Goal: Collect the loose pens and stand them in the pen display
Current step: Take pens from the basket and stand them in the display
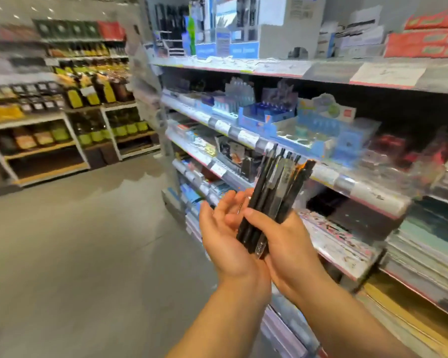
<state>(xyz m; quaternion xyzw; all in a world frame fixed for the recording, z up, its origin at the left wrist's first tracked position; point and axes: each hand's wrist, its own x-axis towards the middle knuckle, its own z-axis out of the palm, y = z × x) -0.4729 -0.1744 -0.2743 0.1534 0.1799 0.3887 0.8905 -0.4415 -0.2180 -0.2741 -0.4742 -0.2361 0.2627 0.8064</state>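
Many stationery shelves [282, 151] behind pens [274, 197]; floor [88, 241] left.

Two hands meet at the lower centre of the frame: one left hand [224, 233] and one right hand [286, 241]. One bundle of black pens [274, 197] rises between them; about eight pens show, though blur hides the exact count. On the right, four stocked shelves [321, 73] show. One blue display box [265, 116] stands at centre right.
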